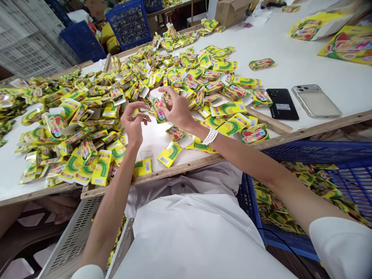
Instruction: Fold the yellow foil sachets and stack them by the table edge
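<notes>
A wide heap of small flat yellow-and-green cartons [87, 116] covers the white table [305, 66]. My right hand [176, 108], with a white bead bracelet at the wrist, pinches one small carton [159, 110] and holds it just above the table. My left hand [134, 120] hovers a little to the left of it, fingers curled and apart, holding nothing. Loose cartons [170, 154] lie near the table's front edge below both hands.
A black phone [282, 104] and a silver phone [316, 100] lie on the table at right. A blue crate [319, 151] with more cartons stands lower right, a grey crate [72, 236] lower left. Larger yellow bags [348, 44] lie at the far right. Blue baskets [129, 23] stand behind.
</notes>
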A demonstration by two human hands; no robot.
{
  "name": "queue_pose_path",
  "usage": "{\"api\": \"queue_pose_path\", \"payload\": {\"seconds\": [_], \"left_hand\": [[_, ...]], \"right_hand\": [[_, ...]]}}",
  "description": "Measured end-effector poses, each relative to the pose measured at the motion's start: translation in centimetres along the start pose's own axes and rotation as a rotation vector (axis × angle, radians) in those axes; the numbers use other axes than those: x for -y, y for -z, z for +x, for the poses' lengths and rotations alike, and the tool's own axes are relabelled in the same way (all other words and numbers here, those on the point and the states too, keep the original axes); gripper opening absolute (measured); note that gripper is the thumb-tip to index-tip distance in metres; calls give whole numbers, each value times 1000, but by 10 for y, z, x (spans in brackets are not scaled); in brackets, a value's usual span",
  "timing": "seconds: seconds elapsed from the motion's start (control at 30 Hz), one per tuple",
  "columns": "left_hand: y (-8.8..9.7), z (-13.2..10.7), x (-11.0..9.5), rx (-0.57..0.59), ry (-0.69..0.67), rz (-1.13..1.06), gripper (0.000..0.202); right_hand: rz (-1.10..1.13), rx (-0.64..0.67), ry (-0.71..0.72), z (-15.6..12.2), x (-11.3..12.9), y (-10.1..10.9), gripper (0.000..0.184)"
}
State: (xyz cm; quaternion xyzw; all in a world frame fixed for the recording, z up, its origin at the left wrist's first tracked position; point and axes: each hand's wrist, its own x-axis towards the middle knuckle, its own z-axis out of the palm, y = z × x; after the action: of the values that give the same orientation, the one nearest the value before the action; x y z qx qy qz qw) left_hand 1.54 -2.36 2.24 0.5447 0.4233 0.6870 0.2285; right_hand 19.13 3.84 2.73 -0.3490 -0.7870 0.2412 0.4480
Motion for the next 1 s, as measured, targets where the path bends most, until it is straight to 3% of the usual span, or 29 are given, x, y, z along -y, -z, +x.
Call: {"api": "queue_pose_path", "payload": {"seconds": [0.1,0.27,0.4,0.57,1.0], "left_hand": [[10,5,5,27,33,151,17],[15,7,24,215,119,254,51],[17,7,34,283,97,301,67],[19,6,28,300,124,288,74],[13,5,12,270,203,240,52]], "right_hand": [[101,11,-82,-1,-2,-3,53],[217,29,-123,-1,-6,-6,48],[258,16,-163,0,-10,-6,41],[314,6,-181,0,-10,-6,42],[416,93,-188,-1,-13,-10,39]]}}
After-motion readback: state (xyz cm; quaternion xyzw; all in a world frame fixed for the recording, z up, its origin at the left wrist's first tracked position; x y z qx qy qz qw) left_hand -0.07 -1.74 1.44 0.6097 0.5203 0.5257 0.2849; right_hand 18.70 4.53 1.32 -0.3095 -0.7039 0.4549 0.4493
